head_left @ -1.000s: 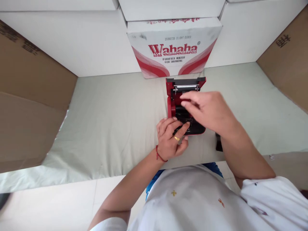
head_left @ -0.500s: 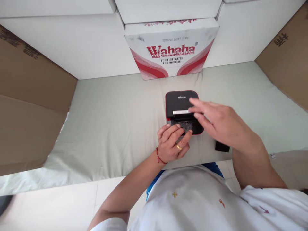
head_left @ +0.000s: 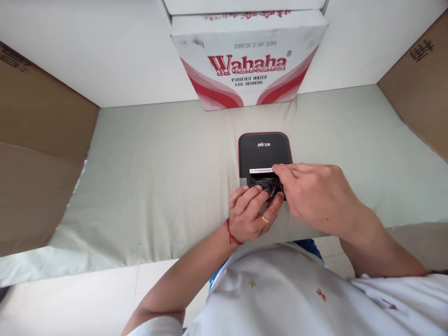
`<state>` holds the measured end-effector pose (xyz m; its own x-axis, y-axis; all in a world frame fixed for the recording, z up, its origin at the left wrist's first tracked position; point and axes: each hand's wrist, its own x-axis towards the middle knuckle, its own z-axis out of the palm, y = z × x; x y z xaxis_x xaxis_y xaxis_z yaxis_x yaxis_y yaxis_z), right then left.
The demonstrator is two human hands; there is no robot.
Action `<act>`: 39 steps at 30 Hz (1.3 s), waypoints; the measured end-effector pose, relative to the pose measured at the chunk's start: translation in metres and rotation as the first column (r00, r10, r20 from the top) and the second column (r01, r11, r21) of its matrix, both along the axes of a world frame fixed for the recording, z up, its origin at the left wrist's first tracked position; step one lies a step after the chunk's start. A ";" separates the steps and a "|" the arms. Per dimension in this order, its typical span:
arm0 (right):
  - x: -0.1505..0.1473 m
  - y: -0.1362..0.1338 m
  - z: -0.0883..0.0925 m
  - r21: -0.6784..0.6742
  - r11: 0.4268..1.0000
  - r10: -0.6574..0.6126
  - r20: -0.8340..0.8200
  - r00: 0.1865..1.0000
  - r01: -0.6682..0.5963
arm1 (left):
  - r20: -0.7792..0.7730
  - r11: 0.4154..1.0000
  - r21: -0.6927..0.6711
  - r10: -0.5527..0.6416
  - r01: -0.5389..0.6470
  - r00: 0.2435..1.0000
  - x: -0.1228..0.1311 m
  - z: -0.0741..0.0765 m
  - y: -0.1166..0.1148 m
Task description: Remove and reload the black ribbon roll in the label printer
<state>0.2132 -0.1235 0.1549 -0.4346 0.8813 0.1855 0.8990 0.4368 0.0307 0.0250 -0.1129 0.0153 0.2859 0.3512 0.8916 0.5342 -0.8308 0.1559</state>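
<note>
A flat black device (head_left: 264, 156) with a red edge and rounded corners, which looks like a small printer, lies on the cloth. Across it runs a white label strip (head_left: 259, 171) with a warning mark. Below the strip, crinkled dark plastic film (head_left: 266, 183) bulges in an opening. My left hand (head_left: 255, 207) is closed at the near edge, its fingers bent round the film. From the right, my right hand (head_left: 315, 193) grips the device's side, with fingertips at the strip's right end. Its thumb and the device's lower right corner are hidden.
A white and red water carton (head_left: 250, 86) stands behind the device, against white boxes (head_left: 129, 60). Brown cardboard boxes (head_left: 42, 140) (head_left: 416, 88) close off both sides. Pale green cloth (head_left: 161, 177) covers the table, whose front edge is close to my body.
My right hand has come down from hovering over the device onto its right side. The film looks more bunched up at my left fingers. A small black item is now hidden behind my right hand.
</note>
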 end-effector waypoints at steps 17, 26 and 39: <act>0.009 -0.045 -0.071 0.172 0.980 0.189 -0.645 0.740 -0.100 | 0.630 0.577 -0.634 -0.001 0.515 0.777 -0.035 -0.019 0.053; 0.013 -0.042 -0.073 0.179 0.977 0.207 -0.682 0.702 -0.114 | 0.807 0.212 -0.576 -0.009 0.790 0.591 -0.034 -0.028 0.071; 0.000 0.021 -0.036 -0.003 0.998 -0.049 -0.521 0.852 0.056 | 0.842 0.190 -0.518 -0.063 0.834 0.536 -0.025 -0.039 0.069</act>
